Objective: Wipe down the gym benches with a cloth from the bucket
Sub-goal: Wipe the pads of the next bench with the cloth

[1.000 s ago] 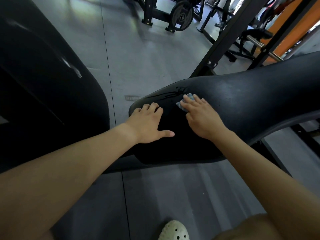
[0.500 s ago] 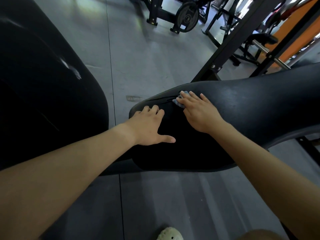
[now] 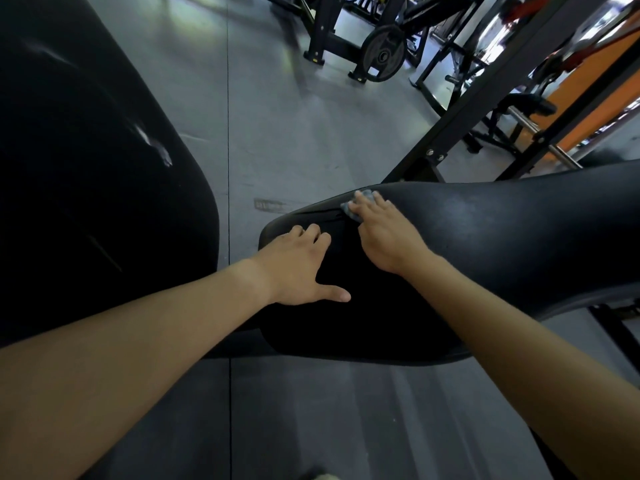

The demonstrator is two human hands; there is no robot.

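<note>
The cloth [image 3: 349, 207] is pressed under the flat fingers of the right hand [image 3: 384, 237], at the far edge of the bench [image 3: 519, 237] near frame centre. Within the last second it has been pushed outward to that edge, so this stroke is probably spent. The left hand [image 3: 294, 265] is laid flat on the pad, holding nothing.

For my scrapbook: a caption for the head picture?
Right hand presses blue cloth on black bench; left hand rests beside it.
</note>
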